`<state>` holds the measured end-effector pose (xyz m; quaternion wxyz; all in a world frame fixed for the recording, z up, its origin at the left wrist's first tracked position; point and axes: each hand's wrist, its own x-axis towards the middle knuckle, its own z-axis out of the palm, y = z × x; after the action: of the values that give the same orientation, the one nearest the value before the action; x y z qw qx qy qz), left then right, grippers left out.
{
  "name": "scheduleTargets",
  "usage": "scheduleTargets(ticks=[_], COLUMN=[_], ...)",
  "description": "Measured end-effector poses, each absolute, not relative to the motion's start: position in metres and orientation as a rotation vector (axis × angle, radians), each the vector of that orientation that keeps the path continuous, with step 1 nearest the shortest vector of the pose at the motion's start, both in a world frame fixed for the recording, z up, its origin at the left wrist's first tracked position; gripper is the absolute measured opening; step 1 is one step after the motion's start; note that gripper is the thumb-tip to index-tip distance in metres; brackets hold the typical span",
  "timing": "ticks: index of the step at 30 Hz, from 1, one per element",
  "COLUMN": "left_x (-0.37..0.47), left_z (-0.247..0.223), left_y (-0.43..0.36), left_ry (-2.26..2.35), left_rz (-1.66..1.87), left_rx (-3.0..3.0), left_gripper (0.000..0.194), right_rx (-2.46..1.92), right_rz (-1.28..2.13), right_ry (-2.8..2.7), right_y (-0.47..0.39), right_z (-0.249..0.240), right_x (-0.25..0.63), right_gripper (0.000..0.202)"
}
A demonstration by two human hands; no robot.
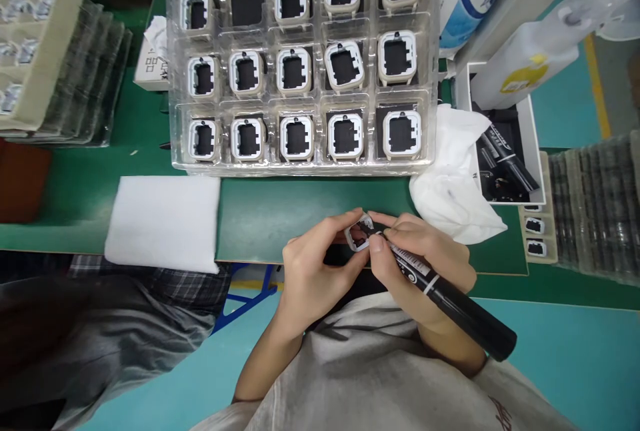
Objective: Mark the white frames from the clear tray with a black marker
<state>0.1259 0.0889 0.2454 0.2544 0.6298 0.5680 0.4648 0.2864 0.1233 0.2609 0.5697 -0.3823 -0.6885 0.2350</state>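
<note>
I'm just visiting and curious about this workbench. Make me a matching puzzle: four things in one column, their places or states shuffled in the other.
Things
1. Marker
2. White cloth
3. Clear tray
4. Yellow-marked bottle

Places or states
A. Beyond the hands, holding rows of white frames
B. Tilted, in the white box
C. In the right hand, its tip end at the small frame in the left hand
D. Flat at the green table's near edge

Pairs: 1-C, 2-D, 3-A, 4-B
</note>
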Motion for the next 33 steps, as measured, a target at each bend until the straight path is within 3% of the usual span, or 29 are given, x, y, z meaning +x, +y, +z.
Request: scheduleTargets(ticks=[20, 33], left_x=[0.1246, 0.1238], left_z=[0.2467, 0.2491], left_y=[0.0917, 0.0898], left_ry=[1.53, 1.51], left_rz=[1.215, 1.219], left_rx=[1.797, 1.612], left_gripper=[0.033, 0.046], right_rx=[-0.962, -0.876], right_rz=[0.564, 0.615], right_ry=[-1.616, -1.523], right_y=[0.1224, 0.1224], right_z=[0.2634, 0.2609], right_x=[0.2875, 0.2896], right_gripper=[0.026, 0.022])
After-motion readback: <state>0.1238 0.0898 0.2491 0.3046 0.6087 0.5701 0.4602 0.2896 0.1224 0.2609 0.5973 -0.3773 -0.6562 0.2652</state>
